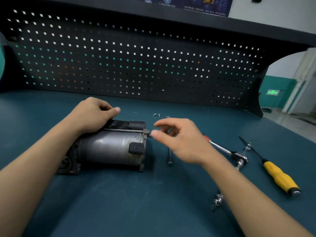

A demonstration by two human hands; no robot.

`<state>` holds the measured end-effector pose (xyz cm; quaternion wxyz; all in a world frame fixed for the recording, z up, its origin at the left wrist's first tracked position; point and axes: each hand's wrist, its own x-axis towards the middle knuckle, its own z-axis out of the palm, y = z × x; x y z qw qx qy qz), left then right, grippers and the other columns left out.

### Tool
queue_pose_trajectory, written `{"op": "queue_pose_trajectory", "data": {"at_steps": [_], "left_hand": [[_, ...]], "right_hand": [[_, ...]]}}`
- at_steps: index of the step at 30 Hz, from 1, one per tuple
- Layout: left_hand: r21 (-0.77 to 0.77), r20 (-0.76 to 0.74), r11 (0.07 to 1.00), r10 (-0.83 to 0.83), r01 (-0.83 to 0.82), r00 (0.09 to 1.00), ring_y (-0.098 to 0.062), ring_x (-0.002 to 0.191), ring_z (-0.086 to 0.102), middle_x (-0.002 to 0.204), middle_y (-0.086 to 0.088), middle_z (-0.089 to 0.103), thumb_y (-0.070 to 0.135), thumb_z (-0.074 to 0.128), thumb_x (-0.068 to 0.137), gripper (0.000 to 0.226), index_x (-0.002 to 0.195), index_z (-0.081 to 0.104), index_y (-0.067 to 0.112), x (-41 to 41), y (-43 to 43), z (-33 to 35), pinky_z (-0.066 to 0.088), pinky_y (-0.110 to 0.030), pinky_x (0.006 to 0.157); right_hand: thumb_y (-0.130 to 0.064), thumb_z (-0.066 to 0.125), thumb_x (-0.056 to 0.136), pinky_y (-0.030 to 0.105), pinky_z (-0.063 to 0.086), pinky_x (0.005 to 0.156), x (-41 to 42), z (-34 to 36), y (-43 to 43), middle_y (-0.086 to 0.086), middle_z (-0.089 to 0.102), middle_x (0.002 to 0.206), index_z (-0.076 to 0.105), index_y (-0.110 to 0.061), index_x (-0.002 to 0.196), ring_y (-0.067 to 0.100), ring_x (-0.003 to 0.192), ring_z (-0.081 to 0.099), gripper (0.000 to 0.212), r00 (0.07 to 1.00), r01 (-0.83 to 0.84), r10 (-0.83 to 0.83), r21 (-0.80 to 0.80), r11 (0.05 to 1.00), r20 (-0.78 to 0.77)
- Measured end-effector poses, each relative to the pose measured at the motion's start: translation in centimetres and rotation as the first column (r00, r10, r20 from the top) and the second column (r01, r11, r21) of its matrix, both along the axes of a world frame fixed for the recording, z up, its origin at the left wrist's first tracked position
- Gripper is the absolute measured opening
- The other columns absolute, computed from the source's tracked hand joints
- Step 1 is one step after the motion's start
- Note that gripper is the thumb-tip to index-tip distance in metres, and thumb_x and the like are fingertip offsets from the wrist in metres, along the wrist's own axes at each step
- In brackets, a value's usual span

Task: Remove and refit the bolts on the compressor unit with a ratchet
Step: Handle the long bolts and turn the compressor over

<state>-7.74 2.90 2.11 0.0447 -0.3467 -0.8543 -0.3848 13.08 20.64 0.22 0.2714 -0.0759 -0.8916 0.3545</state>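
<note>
The left hand (94,115) lies over the top of the compressor unit (111,146), its fingers curled down the far side and its thumb stretched along the upper edge toward three o'clock, so it holds the housing down. The right hand (179,141) hovers at the unit's three o'clock end with its fingers loosely curled. Its thumb tip sits against a small dark bolt head (150,134) that sticks out of the end plate, and the forefinger is just above it with a narrow gap between. The hand is blurred, so I cannot tell whether the pinch is closed on the bolt. The compressor unit, a grey metal cylinder with black fittings, lies on its side on the teal bench (119,202), slightly to nine o'clock of the bench's middle, with its long axis running from nine to three. A long bolt (169,158) lies loose on the bench near the unit's end, under the right hand. At twelve o'clock of that hand a few small screws (156,114) sit together. At three o'clock of the right wrist is the ratchet (227,152), chrome with a red grip partly hidden by the hand. Just beyond it are a small chrome socket (248,147) and a yellow-handled screwdriver (277,175). At six o'clock of the ratchet, beside the right forearm, lies a blurred chrome fitting (218,201). A black pegboard (136,57) stands along the bench's far edge.
</note>
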Motion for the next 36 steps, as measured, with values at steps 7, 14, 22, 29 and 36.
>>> {"op": "queue_pose_trajectory", "data": {"at_steps": [7,14,22,29,36], "left_hand": [[-0.008,-0.016,1.0,-0.01,0.01,1.0,-0.015,0.089,0.063,0.088,0.01,0.071,0.053,0.062,0.092,0.029,0.076,0.071,0.031,0.0,0.0,-0.1,0.042,-0.031,0.079],[-0.011,-0.013,1.0,-0.027,0.027,1.0,-0.013,0.087,0.063,0.086,0.011,0.071,0.051,0.062,0.093,0.029,0.076,0.072,0.03,-0.1,0.0,0.0,0.042,-0.032,0.078],[-0.301,-0.174,0.948,-0.157,0.099,0.972,-0.019,0.12,0.051,0.12,0.02,0.063,0.061,0.051,0.091,0.023,0.101,0.066,0.045,1.1,0.0,0.1,0.04,-0.041,0.102],[-0.604,-0.044,0.78,-0.241,0.167,0.969,-0.013,0.147,0.019,0.156,0.023,0.035,0.074,0.024,0.091,0.058,0.146,0.034,0.056,1.1,0.3,0.5,0.017,-0.046,0.119],[-0.624,0.068,0.747,-0.243,0.231,0.968,-0.02,0.15,0.016,0.158,0.011,0.037,0.073,0.029,0.093,0.063,0.152,0.028,0.049,1.0,0.8,1.3,0.014,-0.044,0.123]], "right_hand": [[-0.036,0.065,0.094,0.031,0.044,0.066,-0.4,-0.3,0.6,-0.017,0.046,0.061,0.075,-0.03,0.1,0.004,0.067,0.048,0.013,0.98,0.181,-0.196,0.318,0.931,0.018],[-0.026,0.066,0.094,0.027,0.051,0.076,3.9,3.0,5.2,-0.012,0.069,0.084,0.07,-0.029,0.083,0.015,0.085,0.063,0.012,0.873,0.173,-0.327,0.399,0.901,0.362],[-0.023,0.068,0.095,0.008,0.041,0.059,5.0,3.4,6.1,-0.011,0.062,0.071,0.071,-0.021,0.083,-0.01,0.06,0.055,0.012,0.84,0.106,-0.274,0.354,0.929,0.469],[-0.023,0.07,0.089,0.029,0.052,0.068,6.9,4.7,7.5,-0.004,0.069,0.079,0.073,-0.02,0.077,0.012,0.075,0.063,0.013,0.7,0.274,-0.492,0.442,0.854,0.518],[-0.02,0.052,0.087,0.03,0.041,0.065,3.2,1.5,6.4,0.001,0.053,0.079,0.048,-0.016,0.075,0.021,0.067,0.052,0.012,0.585,0.436,-0.615,0.433,0.789,0.529]]}}
